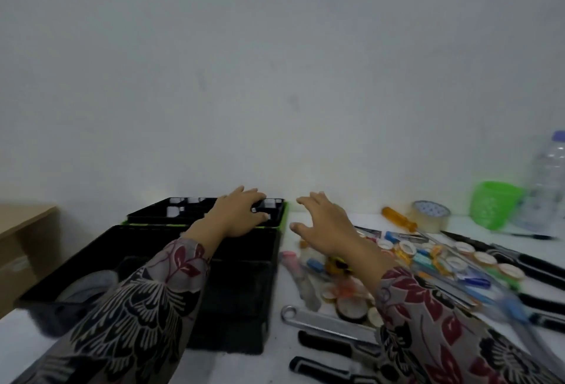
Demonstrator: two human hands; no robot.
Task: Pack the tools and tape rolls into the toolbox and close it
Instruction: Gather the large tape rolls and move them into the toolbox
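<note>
The open black toolbox (76, 261) sits at the left, its green-edged lid (171, 215) laid back toward the wall. The left hand (237, 217) rests on that lid, fingers spread and, as far as the blur allows, gripping nothing. Just past the box's right edge the right hand (327, 227) hovers wide open and empty above the white table (276, 362). Rightward lie a wrench (324, 321), small tape rolls (406, 248), an orange screwdriver (399, 218) and a clear tape roll (431, 215).

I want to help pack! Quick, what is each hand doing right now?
Left hand: open, fingers resting on the toolbox lid.
Right hand: open, holding nothing.
</note>
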